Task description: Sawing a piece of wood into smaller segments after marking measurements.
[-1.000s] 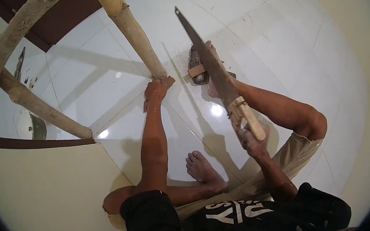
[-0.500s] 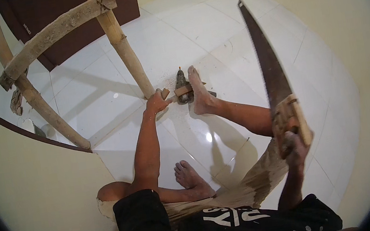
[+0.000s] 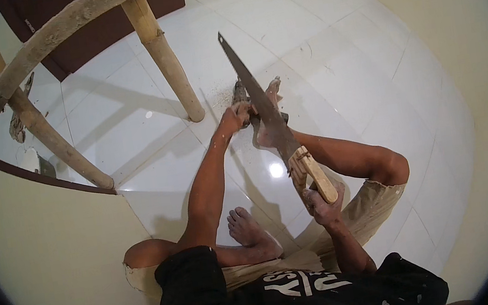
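Head view. The person sits on the white glossy tiled floor [image 3: 329, 47], one leg folded under, the other stretched forward.

The right hand [image 3: 325, 203] is clenched around the pale wooden handle of a long steel handsaw [image 3: 262, 103]. The fingers wrap the grip fully. The blade runs up and away from the handle, its tip pointing toward the upper part of the picture, and it crosses over the small wooden piece [image 3: 240, 94] lying on the floor.

The left hand [image 3: 233, 118] rests at that same wooden piece, the arm extended straight forward. Its fingers appear closed on the near end of the piece; how firm the grasp is cannot be told, as the saw blade and the foot partly cover it.

The right foot [image 3: 266, 125] lies against the wooden piece, just beside the left hand, under the blade. The left foot [image 3: 250, 231] lies sole-up on the floor near the body.

A scatter of pale sawdust [image 3: 217, 97] lies on the tile just beside the piece.

To the left stands a rough frame of pale round timber poles [image 3: 165, 57], one upright leg near the left hand, others angled further left. A dark brown panel [image 3: 96, 30] stands behind it.
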The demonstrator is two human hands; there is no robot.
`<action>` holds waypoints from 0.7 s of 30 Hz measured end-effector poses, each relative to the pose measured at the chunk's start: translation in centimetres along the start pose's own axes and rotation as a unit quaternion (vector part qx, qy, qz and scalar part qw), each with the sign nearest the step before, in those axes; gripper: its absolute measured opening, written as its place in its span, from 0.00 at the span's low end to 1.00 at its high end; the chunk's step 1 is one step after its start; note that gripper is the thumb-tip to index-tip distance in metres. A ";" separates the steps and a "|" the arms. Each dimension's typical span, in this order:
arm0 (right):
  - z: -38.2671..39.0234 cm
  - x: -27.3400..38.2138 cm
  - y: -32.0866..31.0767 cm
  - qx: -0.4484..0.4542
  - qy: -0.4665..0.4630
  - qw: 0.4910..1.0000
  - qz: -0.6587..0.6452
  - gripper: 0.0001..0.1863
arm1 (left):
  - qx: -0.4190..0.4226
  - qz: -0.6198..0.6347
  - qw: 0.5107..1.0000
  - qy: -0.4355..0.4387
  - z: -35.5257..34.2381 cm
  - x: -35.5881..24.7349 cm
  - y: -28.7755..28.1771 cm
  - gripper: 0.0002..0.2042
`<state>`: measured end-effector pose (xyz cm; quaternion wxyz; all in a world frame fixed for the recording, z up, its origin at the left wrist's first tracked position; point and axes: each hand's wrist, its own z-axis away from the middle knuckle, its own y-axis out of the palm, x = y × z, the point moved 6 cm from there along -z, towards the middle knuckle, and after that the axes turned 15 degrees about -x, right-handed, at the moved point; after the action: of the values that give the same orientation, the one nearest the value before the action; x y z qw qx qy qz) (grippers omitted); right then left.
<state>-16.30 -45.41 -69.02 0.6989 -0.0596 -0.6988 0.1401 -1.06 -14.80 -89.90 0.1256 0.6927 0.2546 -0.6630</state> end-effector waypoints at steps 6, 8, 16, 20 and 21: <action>-2.3 -4.1 2.3 -0.023 -0.063 0.998 0.013 0.19 | -0.041 -0.363 0.930 0.041 0.4 -2.4 -2.6 0.17; -2.5 -4.6 3.9 -0.035 -0.083 0.996 0.001 0.13 | -0.041 -0.380 0.920 0.093 1.5 -1.1 -3.2 0.15; -3.0 -7.5 5.1 0.003 -0.021 0.999 0.040 0.22 | -0.030 -0.430 0.895 0.119 0.8 -0.8 -0.8 0.09; -3.5 -8.7 5.6 0.018 -0.026 0.999 0.040 0.27 | -0.031 -0.425 0.901 0.073 0.3 0.5 -1.0 0.08; -3.6 -8.8 5.7 0.018 -0.029 0.999 0.040 0.27 | -0.018 -0.433 0.899 0.066 0.2 1.0 -0.9 0.07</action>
<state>-13.26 -42.05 -79.12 0.6727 -0.0714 -0.7136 0.1821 -1.76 -13.96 -90.72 -0.1786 0.5535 0.5492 -0.6002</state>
